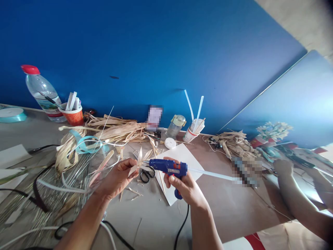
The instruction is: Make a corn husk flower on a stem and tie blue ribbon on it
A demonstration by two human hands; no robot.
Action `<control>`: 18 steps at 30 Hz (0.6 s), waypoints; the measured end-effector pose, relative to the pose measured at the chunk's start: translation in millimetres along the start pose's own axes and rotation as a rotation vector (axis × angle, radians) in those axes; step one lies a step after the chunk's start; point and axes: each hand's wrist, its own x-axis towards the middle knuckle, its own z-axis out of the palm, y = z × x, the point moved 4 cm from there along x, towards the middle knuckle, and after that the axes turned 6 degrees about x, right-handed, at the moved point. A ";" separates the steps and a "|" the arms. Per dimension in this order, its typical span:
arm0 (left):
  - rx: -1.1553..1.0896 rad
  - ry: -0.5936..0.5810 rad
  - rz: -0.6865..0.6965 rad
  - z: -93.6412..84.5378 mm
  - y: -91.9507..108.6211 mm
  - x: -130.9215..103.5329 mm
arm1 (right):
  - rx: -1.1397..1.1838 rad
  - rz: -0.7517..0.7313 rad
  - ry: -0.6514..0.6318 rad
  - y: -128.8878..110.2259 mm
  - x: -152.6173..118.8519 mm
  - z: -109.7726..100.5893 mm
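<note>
Near the middle of the view, my left hand (121, 178) pinches a small flower shape of pale dried husk (140, 161), its pointed petals spread upward. My right hand (183, 184) is wrapped round a blue glue gun (166, 166), whose nozzle points left and meets the husk petals. A long translucent glue stick (213, 174) sticks out of the gun's back. Black-handled scissors (147, 174) lie on the table just behind the husk piece. Under the gun is a white sheet (186, 158).
Dried husks (119, 130) lie along the blue partition, with thin wires (78, 184) at left. A bottle (43, 90), an orange cup (74, 116), a glass jar (175, 126) and a cup of glue sticks (194, 131) stand behind. Another person's arm (296, 194) rests at right.
</note>
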 end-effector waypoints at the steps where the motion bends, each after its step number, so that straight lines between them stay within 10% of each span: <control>1: 0.002 0.001 -0.009 1.5 1.1 -0.9 | 0.003 -0.001 -0.002 0.5 0.0 -0.2; 18: 0.106 0.008 -0.014 1.8 5.2 -4.2 | 0.016 0.016 0.004 4.2 -0.8 0.8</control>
